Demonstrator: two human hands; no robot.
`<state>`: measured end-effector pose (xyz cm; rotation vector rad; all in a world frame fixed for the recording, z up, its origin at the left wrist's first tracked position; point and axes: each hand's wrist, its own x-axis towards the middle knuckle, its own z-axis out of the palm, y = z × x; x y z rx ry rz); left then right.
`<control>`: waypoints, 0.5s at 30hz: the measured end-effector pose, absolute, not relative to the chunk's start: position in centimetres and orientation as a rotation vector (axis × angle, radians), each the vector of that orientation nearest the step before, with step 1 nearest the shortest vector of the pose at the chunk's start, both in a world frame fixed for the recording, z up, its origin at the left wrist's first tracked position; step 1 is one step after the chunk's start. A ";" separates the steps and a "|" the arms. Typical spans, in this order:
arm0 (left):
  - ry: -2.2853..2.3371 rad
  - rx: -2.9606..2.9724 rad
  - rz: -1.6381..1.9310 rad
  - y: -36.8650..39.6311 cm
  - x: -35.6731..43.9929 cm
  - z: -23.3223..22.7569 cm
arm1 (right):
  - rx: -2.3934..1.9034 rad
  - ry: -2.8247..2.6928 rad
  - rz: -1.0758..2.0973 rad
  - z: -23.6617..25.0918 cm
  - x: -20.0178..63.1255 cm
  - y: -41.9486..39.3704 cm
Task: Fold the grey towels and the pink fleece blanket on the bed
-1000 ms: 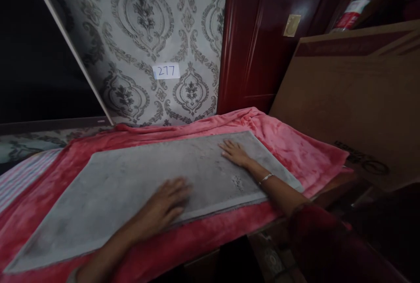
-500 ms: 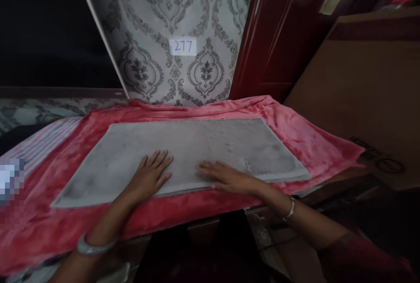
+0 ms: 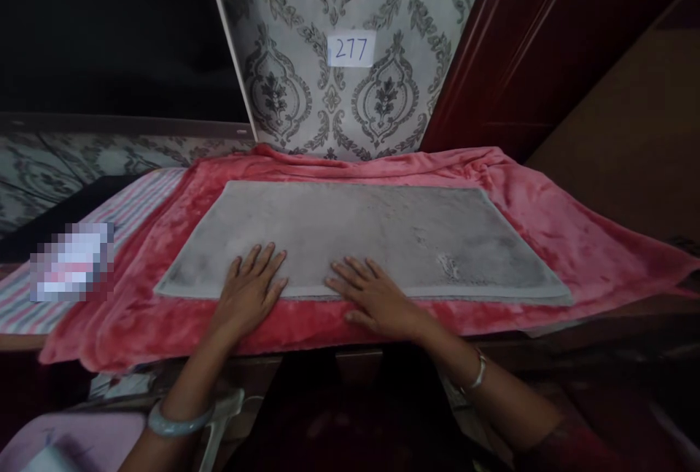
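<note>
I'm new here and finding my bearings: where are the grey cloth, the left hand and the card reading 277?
Grey cloth (image 3: 358, 231), head view: middle of its upper face.
Left hand (image 3: 248, 295), head view: back of the hand.
Card reading 277 (image 3: 351, 49), head view: middle, among the digits.

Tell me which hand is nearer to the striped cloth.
Left. The left hand rests on the gray plush fabric, right of the striped cloth; the right hand is on the fabric too, farther right.
</note>
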<state>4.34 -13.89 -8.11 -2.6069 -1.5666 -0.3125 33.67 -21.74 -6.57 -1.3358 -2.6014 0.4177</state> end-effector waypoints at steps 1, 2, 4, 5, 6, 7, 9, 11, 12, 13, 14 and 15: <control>-1.564 -2.611 -0.323 -13.9 4.4 -8.1 | -1.268 -2.614 0.491 -6.2 33.4 -22.4; -1.558 -2.618 -0.342 -13.9 4.4 -8.1 | -1.198 -2.621 0.571 -5.8 33.3 -22.7; -1.547 -2.626 -0.398 -14.0 4.3 -8.1 | -1.103 -2.591 0.677 -4.8 33.6 -22.1; -1.544 -2.625 -0.429 -14.1 4.2 -8.0 | -1.100 -2.558 0.672 -4.3 33.8 -21.0; -1.543 -2.622 -0.459 -14.2 4.2 -8.0 | -1.128 -2.519 0.630 -3.7 34.0 -19.6; -1.547 -2.615 -0.487 -14.3 4.1 -8.0 | -1.180 -2.482 0.555 -3.2 34.3 -17.7; -1.560 -2.595 -0.542 -14.5 4.0 -7.9 | -1.294 -2.456 0.410 -2.4 34.4 -13.6; -1.564 -2.584 -0.597 -14.6 3.9 -7.8 | -1.425 -2.452 0.327 -2.2 34.1 -9.6; -1.561 -2.584 -0.624 -14.7 3.9 -7.8 | -1.488 -2.464 0.307 -2.4 33.7 -8.1; -1.556 -2.586 -0.648 -14.7 3.9 -7.8 | -1.543 -2.483 0.294 -2.8 33.3 -7.0; -1.553 -2.587 -0.670 -14.7 3.8 -7.9 | -1.573 -2.513 0.281 -3.3 32.9 -6.4; -1.550 -2.586 -0.689 -14.7 3.8 -7.9 | -1.572 -2.552 0.270 -3.9 32.4 -6.2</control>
